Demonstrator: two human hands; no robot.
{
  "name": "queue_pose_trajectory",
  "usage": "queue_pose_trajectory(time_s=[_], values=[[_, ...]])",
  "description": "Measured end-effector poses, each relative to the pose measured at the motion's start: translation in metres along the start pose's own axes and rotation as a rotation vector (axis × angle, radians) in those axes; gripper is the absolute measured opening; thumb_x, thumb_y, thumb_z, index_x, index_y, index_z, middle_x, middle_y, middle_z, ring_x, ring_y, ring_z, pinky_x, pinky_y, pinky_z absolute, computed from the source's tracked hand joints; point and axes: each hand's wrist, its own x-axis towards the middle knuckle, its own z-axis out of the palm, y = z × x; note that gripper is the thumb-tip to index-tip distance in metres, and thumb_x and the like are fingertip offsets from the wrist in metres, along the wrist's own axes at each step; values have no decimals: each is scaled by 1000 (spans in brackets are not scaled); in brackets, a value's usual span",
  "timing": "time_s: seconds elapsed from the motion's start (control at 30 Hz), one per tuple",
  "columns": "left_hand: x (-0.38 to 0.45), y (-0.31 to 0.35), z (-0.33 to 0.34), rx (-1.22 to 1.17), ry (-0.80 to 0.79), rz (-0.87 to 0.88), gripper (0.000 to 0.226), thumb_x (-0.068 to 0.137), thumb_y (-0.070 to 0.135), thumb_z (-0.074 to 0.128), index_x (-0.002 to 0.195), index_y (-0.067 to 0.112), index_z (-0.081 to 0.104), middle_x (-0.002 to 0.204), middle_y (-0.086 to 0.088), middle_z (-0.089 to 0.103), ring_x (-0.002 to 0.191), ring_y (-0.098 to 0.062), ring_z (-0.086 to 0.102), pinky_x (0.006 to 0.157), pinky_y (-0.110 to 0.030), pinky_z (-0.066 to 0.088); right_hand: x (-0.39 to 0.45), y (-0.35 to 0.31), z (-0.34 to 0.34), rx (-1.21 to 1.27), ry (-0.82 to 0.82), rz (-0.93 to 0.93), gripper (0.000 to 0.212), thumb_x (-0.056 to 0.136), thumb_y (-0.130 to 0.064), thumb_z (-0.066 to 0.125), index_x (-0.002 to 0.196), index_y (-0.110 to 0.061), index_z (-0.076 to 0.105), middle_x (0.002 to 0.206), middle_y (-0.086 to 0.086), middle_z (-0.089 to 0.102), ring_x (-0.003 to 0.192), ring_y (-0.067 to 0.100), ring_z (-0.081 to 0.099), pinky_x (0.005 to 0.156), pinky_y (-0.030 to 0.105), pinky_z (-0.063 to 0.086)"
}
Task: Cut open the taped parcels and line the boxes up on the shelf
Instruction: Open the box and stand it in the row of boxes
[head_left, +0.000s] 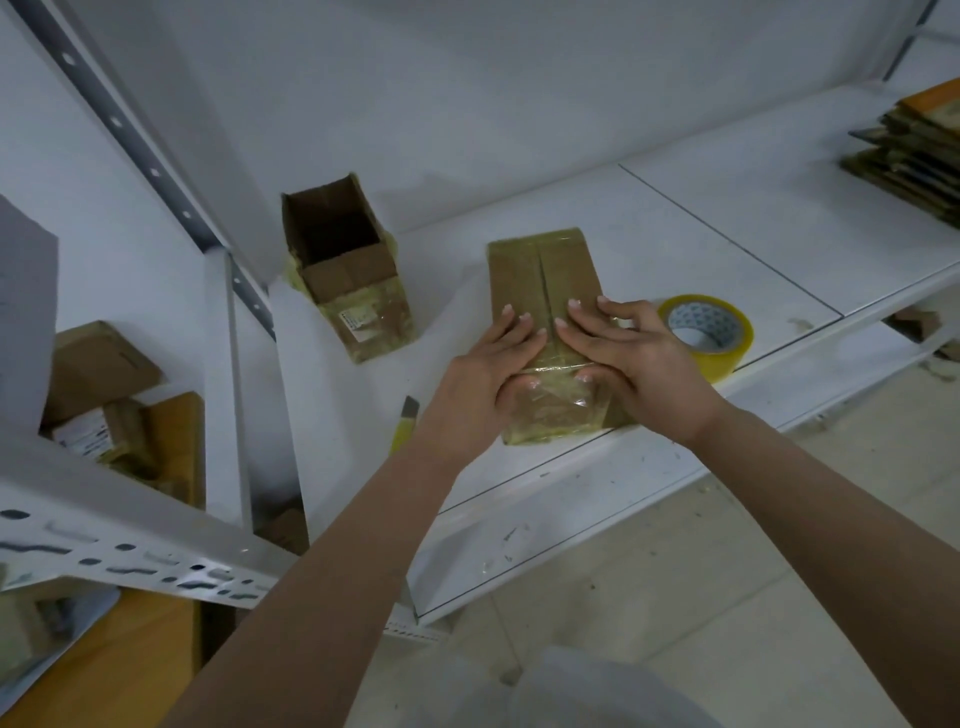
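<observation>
- The taped parcel (545, 291) lies flat on the white shelf (727, 244) at the centre of the frame, its near end at the shelf's front edge.
- Your left hand (488, 379) and right hand (634, 353) both rest on its near half. The fingers (519, 327) lie straight across the top on either side of the centre seam, while the thumbs hook down over the near end face. So you are pressing and steadying it, not clenching it.
- Expect a slick surface: glossy clear tape wraps the whole near end and wrinkles there, so flat fingers may slide. Hold by the cardboard edges and corners, where it is stiffest.
- The top flaps meet at the seam and will probably give if you press in the middle. Keep pressure out toward the long sides.
- It looks small and probably light, though its contents are hidden, so I cannot tell if they are fragile.
- The yellow-handled cutter (408, 421) lies on the shelf just left of your left wrist, partly hidden. The tape roll (706, 332) sits just beside your right hand.
- The opened box (353, 275) stands upright at centre left, well apart from the parcel. It is softer now that its top is open, so take it by the side walls.
</observation>
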Motion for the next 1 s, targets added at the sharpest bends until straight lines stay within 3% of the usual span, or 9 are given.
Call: queue_pose_trajectory(time_s=[0.2, 0.33, 0.47, 0.57, 0.63, 0.73, 0.8, 0.9, 1.0], values=[[-1, -7, -9, -47, -88, 7, 47, 96, 9, 60, 141, 4, 47, 151, -11, 39, 148, -20, 21, 121, -34, 21, -4, 3, -3, 73, -72, 57, 54, 86, -6, 70, 137, -5, 53, 143, 12, 50, 134, 43, 39, 109, 41, 34], [-2, -5, -3, -68, -28, -8, 44, 95, 2, 59, 138, 0, 49, 149, -15, 42, 147, -23, 23, 120, -37, 23, -2, 0, -2, 97, -87, 108, 55, 86, -5, 70, 139, -6, 52, 145, 10, 48, 137, 40, 36, 111, 39, 32], [-3, -6, -2, -106, -15, -33, 46, 94, 0, 60, 138, 0, 49, 149, -13, 42, 147, -21, 23, 118, -42, 29, 0, -7, 0, 140, -96, 221, 65, 81, -23, 79, 139, -13, 53, 150, 9, 43, 142, 34, 30, 115, 45, 31], [-6, -6, -6, -191, -52, -64, 53, 90, -2, 64, 140, 2, 47, 151, -10, 40, 148, -15, 21, 114, -42, 36, 2, -18, 5, 191, -12, 397, 60, 80, -26, 79, 136, -23, 57, 155, 22, 30, 140, 39, 33, 114, 47, 32], [-7, -2, -14, -340, -70, -127, 54, 93, 0, 61, 143, 3, 43, 152, -7, 39, 148, -11, 18, 116, -26, 32, 3, -24, 6, 277, 15, 449, 58, 80, -22, 80, 134, -26, 59, 150, 22, 40, 133, 35, 47, 111, 41, 40], [-7, 0, -27, -452, 79, -194, 45, 102, 9, 47, 146, 10, 40, 148, 10, 38, 146, -6, 21, 111, -7, 21, 6, -24, -3, 311, 51, 429, 53, 79, -20, 80, 129, -23, 63, 133, 11, 58, 116, 24, 61, 100, 21, 42], [-5, 4, -33, -462, 162, -196, 42, 105, 14, 38, 148, 12, 37, 150, 10, 37, 147, -8, 21, 117, -15, 19, 11, -24, -18, 351, 88, 445, 49, 79, -22, 79, 126, -26, 65, 132, 8, 60, 118, 18, 59, 102, 15, 38], [0, 15, -34, -386, 196, -130, 44, 107, 19, 29, 149, 11, 34, 157, -1, 29, 150, -14, 16, 122, -26, 12, 21, -31, -38, 502, 81, 454, 47, 78, -28, 78, 124, -30, 65, 130, 2, 63, 123, 8, 55, 109, 23, 40], [8, 27, -33, -369, 247, -76, 60, 99, 45, 19, 149, 16, 36, 160, -2, 23, 150, -13, 13, 122, -26, 12, 27, -42, -50, 657, 92, 447, 54, 70, -39, 73, 121, -22, 67, 117, -4, 70, 110, -2, 62, 99, 19, 48]])
